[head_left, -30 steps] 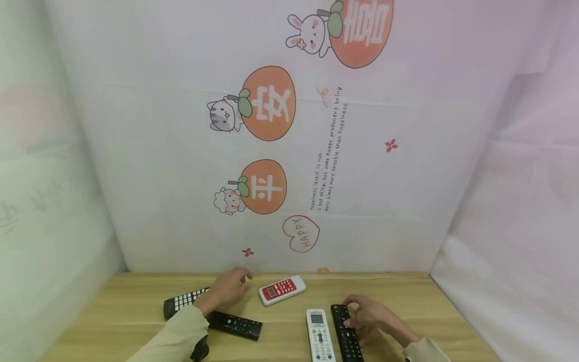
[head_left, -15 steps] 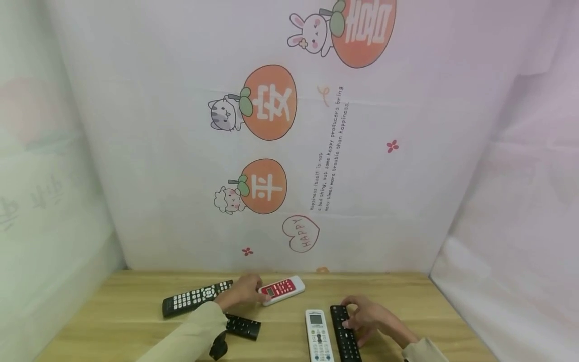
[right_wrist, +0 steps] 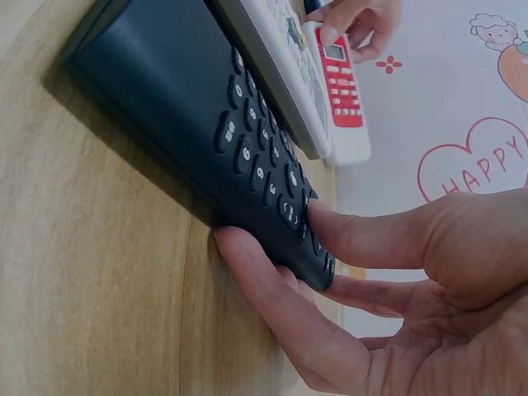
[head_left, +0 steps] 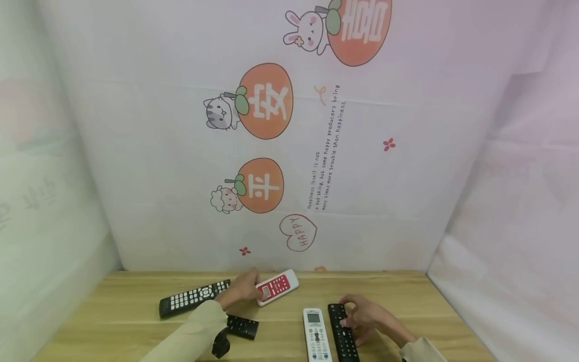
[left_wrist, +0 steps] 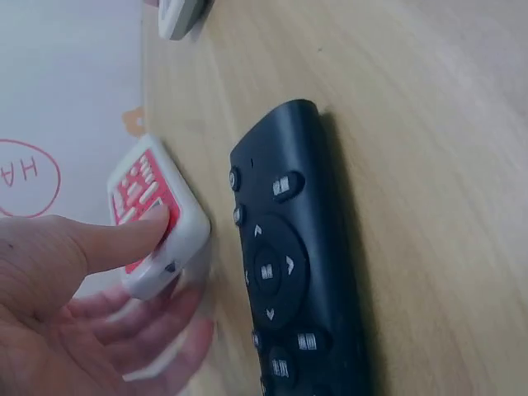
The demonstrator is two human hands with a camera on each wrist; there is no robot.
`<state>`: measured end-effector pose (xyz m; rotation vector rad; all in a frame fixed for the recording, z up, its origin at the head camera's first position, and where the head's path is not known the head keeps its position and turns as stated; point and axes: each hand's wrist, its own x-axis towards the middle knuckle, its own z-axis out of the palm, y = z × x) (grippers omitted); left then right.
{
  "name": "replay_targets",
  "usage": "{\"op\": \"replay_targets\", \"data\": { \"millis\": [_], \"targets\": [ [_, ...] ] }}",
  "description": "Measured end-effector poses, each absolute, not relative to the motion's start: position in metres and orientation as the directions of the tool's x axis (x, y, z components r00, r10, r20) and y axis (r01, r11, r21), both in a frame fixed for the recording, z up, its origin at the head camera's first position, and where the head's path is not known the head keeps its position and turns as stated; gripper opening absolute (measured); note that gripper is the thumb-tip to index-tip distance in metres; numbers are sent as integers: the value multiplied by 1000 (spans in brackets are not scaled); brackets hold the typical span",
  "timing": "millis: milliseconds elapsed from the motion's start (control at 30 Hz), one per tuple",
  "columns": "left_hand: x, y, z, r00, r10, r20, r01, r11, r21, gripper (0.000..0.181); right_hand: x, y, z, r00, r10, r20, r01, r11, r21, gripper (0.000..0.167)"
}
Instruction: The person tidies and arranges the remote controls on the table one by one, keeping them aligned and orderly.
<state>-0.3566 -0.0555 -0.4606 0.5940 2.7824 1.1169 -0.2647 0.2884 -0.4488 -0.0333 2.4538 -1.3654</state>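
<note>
Two gripped, three lying loose

Nearest the person, the right hand [head_left: 364, 317] holds the black remote [head_left: 346, 346] by its far end, thumb on the keys and fingers at the edge and end. That remote lies along the table [head_left: 276, 347], running back from the fingers toward the person. Just to the left of it, out of the hand's grip, is the white remote [head_left: 316, 334], face up.

Nearer than the left hand [head_left: 244, 287], beside its forearm, the half-hidden remote [head_left: 243, 327] shows only one end past the left sleeve [head_left: 194, 332]. The long remote [head_left: 194, 297] lies to the left of that hand, its far end close by the wrist.

Farther out, the left hand pinches the near end of the red remote [head_left: 280, 285], thumb on the face, fingers beneath; that end looks slightly raised, though contact with the table is hard to judge. Beyond both hands stands the printed backdrop [head_left: 172, 236].

As far as one can judge, a hold has been taken on two of the five, one per hand. Neither seems carried anywhere yet, and the other three remain unheld, so the work looks early.
</note>
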Motion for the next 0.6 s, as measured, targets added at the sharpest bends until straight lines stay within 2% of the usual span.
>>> {"op": "replay_targets", "data": {
  "millis": [267,400,500,600],
  "targets": [
    [-356,-66,-454,-923,354,149,313,471,825,33,-266,286,-450,-939,-191,-287,142,546,-826,51],
    [-361,-66,-447,-934,292,207,300,323,898,37,-267,287,-448,-934,-188,-304,154,555,-817,53],
    [-364,-61,-443,-949,240,207,262,226,938,44,-266,288,-447,-934,-181,-308,160,560,-813,53],
    [-363,-56,-441,-960,201,196,240,222,945,46,-266,288,-446,-935,-173,-309,165,560,-812,53]
  ]
}}
